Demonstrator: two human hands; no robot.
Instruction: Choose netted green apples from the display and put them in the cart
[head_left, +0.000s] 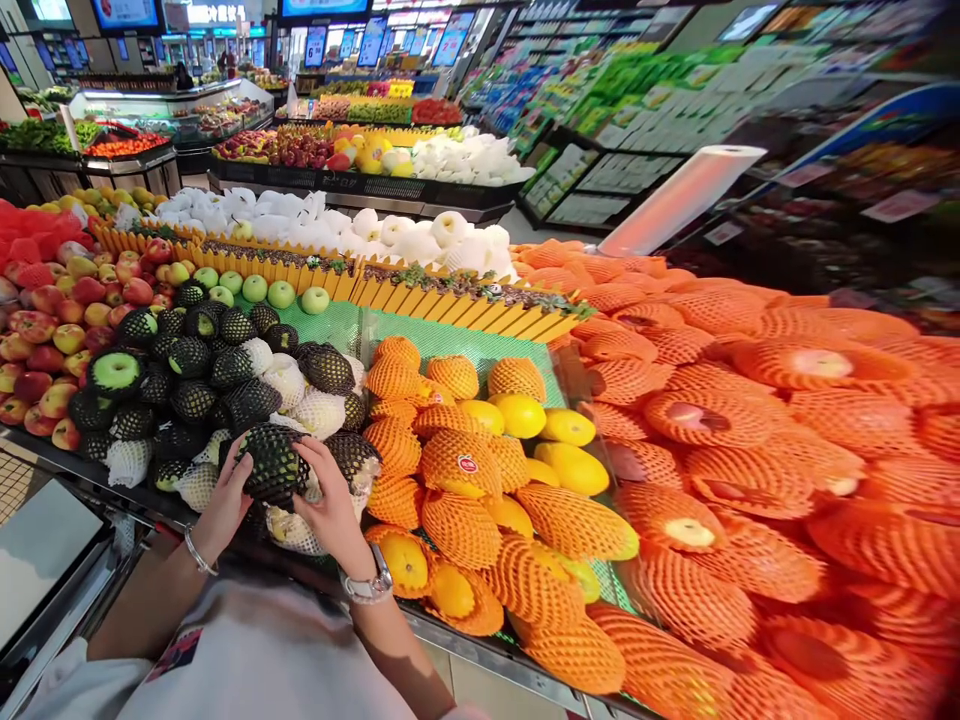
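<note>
Between my two hands is a dark green fruit in a black foam net (pixel 271 465), held over the front of the display. My left hand (pixel 227 497) grips its left side, thumb along the near edge. On the right side, my right hand (pixel 330 500) has its fingers around the same fruit. Behind and left of it lie more black-netted fruits (pixel 193 400), and some fruits in white nets (pixel 315 410) are mixed in. Orange-netted yellow fruits (pixel 459 462) sit just right of my right hand.
Red and yellow apples (pixel 69 338) are piled at the left. Large orange-netted fruits (pixel 705 470) fill the right side. A small yellow fence (pixel 457 303) crosses behind, with white-wrapped fruits (pixel 416 243) beyond. A plastic bag roll (pixel 679 200) stands at the back right.
</note>
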